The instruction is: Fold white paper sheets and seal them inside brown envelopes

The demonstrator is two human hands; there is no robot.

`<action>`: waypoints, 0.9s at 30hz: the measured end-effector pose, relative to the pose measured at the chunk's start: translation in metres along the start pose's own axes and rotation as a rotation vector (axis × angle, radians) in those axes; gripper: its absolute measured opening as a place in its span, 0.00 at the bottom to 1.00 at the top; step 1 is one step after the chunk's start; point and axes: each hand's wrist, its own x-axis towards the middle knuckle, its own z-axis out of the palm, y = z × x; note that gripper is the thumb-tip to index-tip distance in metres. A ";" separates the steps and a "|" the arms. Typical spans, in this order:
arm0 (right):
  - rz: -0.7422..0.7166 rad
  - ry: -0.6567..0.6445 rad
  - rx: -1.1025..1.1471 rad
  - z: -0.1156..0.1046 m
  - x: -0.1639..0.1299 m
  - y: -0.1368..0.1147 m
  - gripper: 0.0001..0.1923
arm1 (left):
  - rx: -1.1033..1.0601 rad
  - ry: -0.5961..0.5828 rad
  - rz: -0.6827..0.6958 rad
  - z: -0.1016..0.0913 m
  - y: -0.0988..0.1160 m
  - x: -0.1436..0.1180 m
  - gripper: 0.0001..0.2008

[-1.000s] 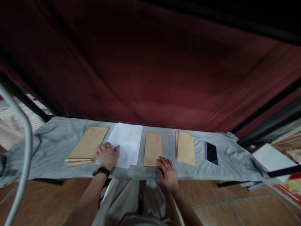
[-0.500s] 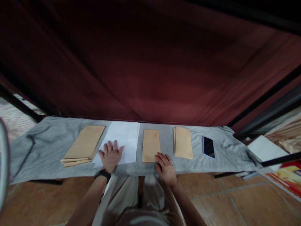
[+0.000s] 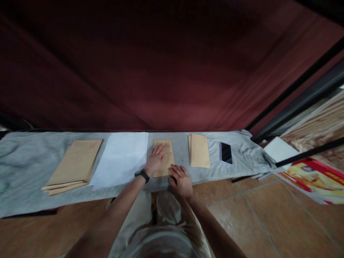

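lying under left fingers [image 3: 158,152]: envelope [image 3: 168,157]

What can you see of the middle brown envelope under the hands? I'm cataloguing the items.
The middle brown envelope is a plain tan paper rectangle lying flat on the grey cloth, short edge toward the person. The left hand rests palm-down on it; the right hand touches its near corner.

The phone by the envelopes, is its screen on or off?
Off, it seems. The phone lies flat on the grey cloth with a plain dark screen, no glow or picture showing.
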 end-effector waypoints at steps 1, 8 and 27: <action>-0.004 -0.002 0.003 -0.001 0.000 -0.001 0.24 | 0.002 -0.014 -0.014 0.003 -0.002 0.011 0.28; -0.004 -0.005 0.036 -0.008 0.001 -0.001 0.23 | 0.035 -0.049 0.027 0.014 -0.003 0.013 0.29; 0.227 0.104 0.069 0.012 0.015 -0.002 0.11 | -0.265 0.006 -0.044 -0.005 0.026 -0.095 0.17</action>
